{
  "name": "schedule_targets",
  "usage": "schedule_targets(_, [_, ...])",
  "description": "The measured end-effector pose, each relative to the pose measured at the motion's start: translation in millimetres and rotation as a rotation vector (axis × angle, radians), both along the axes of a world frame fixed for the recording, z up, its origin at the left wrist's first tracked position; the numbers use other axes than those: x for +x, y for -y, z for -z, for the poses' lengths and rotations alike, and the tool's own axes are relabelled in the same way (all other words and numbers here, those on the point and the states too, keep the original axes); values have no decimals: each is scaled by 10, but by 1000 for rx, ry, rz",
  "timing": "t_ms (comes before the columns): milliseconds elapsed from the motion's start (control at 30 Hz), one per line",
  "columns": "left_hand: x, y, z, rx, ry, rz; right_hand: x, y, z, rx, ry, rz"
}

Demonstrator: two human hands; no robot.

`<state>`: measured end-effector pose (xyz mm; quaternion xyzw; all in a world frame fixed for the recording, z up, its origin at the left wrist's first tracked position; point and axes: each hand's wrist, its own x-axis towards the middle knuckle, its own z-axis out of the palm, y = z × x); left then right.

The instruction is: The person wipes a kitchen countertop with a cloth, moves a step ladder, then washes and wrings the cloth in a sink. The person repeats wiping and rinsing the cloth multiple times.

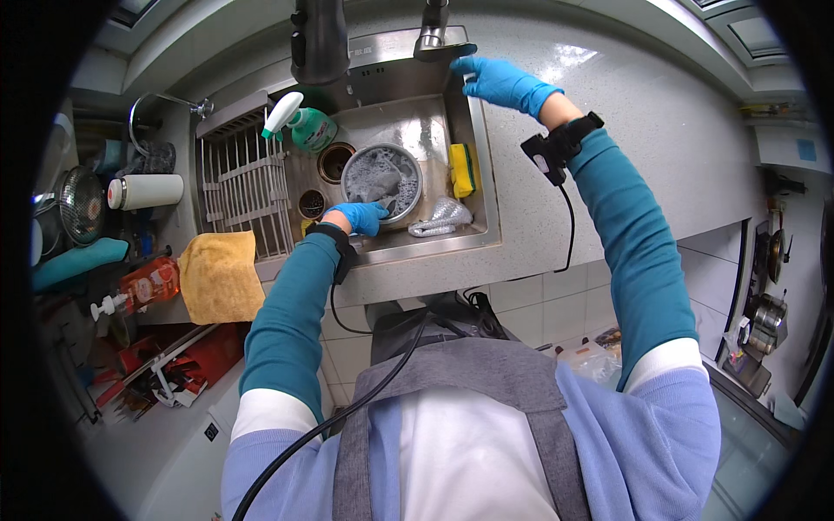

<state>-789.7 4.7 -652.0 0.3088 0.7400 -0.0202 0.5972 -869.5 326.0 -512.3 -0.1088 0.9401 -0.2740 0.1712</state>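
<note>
In the sink (417, 117), a round metal basin (417, 163) holds sudsy water and a grey cloth (384, 185). My gloved left hand (361, 218) is at the basin's near-left rim, its fingers curled over the edge. My gloved right hand (502, 81) is raised by the sink's far-right corner, fingers apart, close to the metal tap (432, 39) and its dark flat end; whether they touch is unclear. A yellow and green sponge (462, 170) leans on the right sink wall. A crumpled silvery cloth (443, 218) lies right of the basin.
A green spray bottle (314, 130) with a white head stands left of the basin, near the drain (335, 163). Beyond it are a metal dish rack (244, 179), a yellow cloth (220, 277) and a white bottle (146, 192). A dark faucet (319, 42) overhangs the sink.
</note>
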Motion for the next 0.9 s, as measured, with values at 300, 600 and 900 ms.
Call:
schedule_targets(300, [-384, 129, -522, 317, 65, -395, 498, 199, 73, 42, 349, -210])
schedule_targets(600, [-170, -116, 195, -49, -40, 167, 655, 431, 353, 27, 361, -295])
schedule_targets(900, [-431, 52, -714, 364, 254, -468, 695, 417, 408, -25, 435, -266])
